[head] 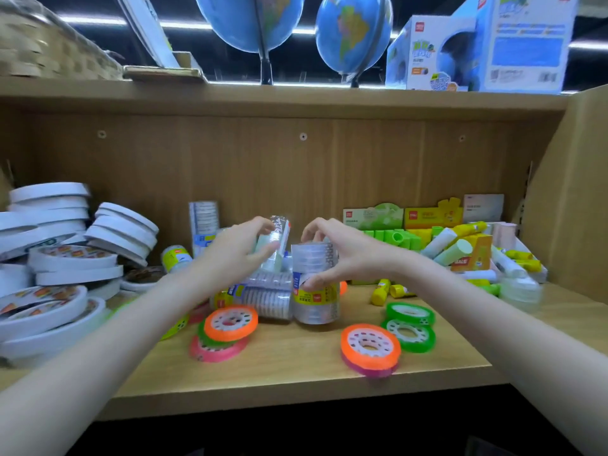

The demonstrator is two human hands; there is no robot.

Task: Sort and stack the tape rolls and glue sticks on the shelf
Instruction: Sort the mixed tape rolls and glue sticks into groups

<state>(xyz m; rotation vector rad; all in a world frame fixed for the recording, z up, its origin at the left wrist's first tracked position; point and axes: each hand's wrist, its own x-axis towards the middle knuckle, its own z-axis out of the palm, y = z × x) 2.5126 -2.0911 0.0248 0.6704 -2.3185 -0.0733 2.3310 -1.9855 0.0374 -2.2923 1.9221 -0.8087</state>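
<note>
Head view, left to right, all placed against the upright clear-tape pack (315,282) at mid-shelf. Far left of it: white tape rolls (59,255) in leaning, uneven piles. Nearer, left hand (237,248) curled round a second wrapped tape tube (279,240), held tilted just beside the pack's top. Right hand (332,255) clamped on the pack itself, thumb low, fingers over the top. In front of the pack: loose coloured tape rings (231,322), orange, pink and green. Right of it: glue sticks (457,248) jumbled in a tray, some spilled yellow ones beside.

Probable step: standing the tube with the pack. Best done by steadying the pack, lowering the tube square, ends level, wrap not snagging. Open board in front of the pack toward the shelf edge (296,398); little room behind, side wall (572,192) well apart on the right.
</note>
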